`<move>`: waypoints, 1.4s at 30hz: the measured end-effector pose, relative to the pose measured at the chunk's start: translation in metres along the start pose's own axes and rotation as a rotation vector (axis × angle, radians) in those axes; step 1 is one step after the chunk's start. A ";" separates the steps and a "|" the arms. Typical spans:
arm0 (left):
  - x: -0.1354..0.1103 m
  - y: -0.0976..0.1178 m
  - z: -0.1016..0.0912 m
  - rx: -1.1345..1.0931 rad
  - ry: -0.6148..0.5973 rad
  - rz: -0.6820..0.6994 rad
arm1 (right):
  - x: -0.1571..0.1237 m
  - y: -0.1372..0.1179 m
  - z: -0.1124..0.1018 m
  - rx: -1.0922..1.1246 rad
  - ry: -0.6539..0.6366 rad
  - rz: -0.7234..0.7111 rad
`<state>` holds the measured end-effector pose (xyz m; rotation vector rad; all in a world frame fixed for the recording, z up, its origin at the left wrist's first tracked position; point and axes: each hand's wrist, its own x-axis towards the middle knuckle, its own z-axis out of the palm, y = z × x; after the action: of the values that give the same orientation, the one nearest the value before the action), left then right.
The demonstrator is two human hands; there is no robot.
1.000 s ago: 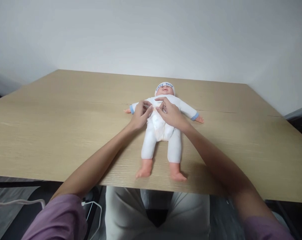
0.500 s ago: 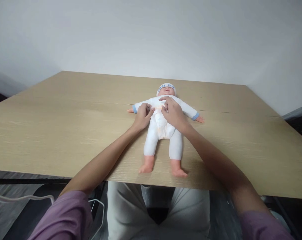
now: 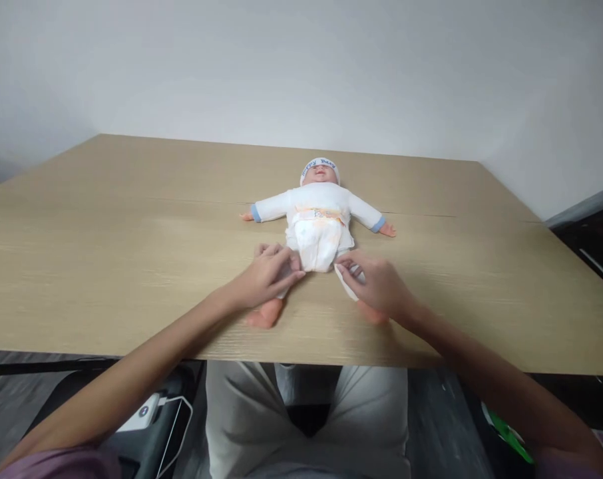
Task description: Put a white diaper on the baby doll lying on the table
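A baby doll point(image 3: 317, 193) in a white outfit with blue cuffs and a lettered cap lies on its back, arms out and legs spread. Around its hips is a white diaper point(image 3: 320, 243) with an orange printed band at the waist. My left hand point(image 3: 272, 271) is closed in a pinch at the diaper's leg edge, over the doll's leg on the left. My right hand point(image 3: 374, 279) pinches the diaper's opposite leg edge, above the other leg. Both hands hide parts of the doll's legs; its orange-pink feet show below them.
The doll lies on a wide wooden table point(image 3: 132, 246) whose front edge runs close to my lap. A white wall point(image 3: 291, 73) rises behind it. Below the table at left, a white device point(image 3: 140, 414) with a cable rests on a dark surface.
Both hands have moved from the diaper's waist down to its leg edges. The doll's legs are spread wider, and the waist band is now uncovered.
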<state>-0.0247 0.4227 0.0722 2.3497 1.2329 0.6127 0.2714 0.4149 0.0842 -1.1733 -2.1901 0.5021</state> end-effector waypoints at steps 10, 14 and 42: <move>0.030 0.004 0.011 -0.036 0.120 -0.112 | 0.018 0.003 0.028 -0.222 0.034 -0.039; 0.025 0.000 0.012 -0.048 0.159 -0.062 | 0.007 0.003 0.028 -0.178 0.011 -0.078; 0.024 -0.013 0.030 -0.735 0.345 -0.313 | 0.017 0.005 0.011 0.092 0.107 0.237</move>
<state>-0.0050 0.4449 0.0452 1.4541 1.2023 1.1556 0.2594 0.4312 0.0784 -1.3846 -1.9279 0.6176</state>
